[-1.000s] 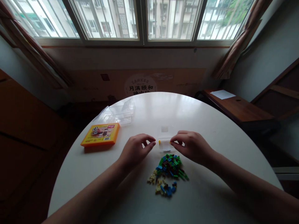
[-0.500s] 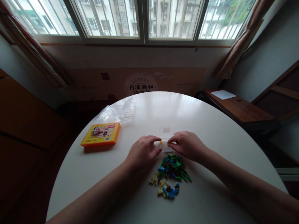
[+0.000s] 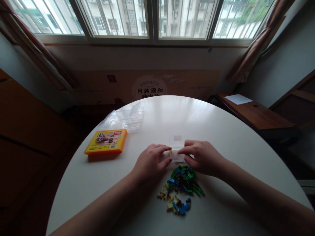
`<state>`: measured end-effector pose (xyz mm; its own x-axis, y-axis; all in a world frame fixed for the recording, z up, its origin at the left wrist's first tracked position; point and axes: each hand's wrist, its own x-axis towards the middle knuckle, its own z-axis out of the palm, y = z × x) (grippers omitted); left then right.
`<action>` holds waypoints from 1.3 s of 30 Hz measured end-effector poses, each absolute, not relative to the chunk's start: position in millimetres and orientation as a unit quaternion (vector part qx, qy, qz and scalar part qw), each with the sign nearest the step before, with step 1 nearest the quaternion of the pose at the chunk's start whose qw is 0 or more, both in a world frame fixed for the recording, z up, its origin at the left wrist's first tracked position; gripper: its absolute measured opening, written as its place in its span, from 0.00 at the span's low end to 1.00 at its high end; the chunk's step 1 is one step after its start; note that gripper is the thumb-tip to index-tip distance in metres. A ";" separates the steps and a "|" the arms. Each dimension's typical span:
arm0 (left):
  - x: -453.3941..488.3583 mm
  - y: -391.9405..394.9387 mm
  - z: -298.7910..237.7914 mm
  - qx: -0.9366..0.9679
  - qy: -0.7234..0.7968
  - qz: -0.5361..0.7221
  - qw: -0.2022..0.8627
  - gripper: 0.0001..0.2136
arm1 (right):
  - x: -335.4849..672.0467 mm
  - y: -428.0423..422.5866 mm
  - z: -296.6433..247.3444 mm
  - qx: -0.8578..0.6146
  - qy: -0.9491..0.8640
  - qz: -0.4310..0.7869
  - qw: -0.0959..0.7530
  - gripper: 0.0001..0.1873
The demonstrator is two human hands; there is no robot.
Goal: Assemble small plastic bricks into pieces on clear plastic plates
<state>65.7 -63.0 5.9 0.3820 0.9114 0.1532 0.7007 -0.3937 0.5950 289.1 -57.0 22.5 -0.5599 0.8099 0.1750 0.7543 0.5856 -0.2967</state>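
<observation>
A small clear plastic box (image 3: 177, 156) with its lid (image 3: 176, 138) folded back stands on the round white table (image 3: 221, 131). My left hand (image 3: 150, 162) has its fingers curled against the box's left side, by a yellow piece at the box's edge. My right hand (image 3: 200, 155) pinches the box's right side from above. Just in front of the box lies a pile of tiny building bricks (image 3: 182, 183) in green, blue, dark red and cream.
An orange flat box (image 3: 107, 141) lies at the table's left. Behind it stand clear plastic trays (image 3: 125, 117). A wooden desk with a sheet of paper (image 3: 238, 99) is at the right, windows and curtains beyond.
Both hands have closed in from either side onto the small clear box; the left hand moved right until its fingers reached the box.
</observation>
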 end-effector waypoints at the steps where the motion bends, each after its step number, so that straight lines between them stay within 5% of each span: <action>1: 65.8 -62.9 6.0 0.800 0.504 0.235 0.224 0.14 | 288.7 -56.9 22.1 -0.443 -0.880 0.093 0.145 0.17; 39: 65.2 -62.9 4.8 0.807 0.494 0.237 0.218 0.15 | 279.1 -59.4 19.9 -0.407 -0.898 0.092 0.141 0.18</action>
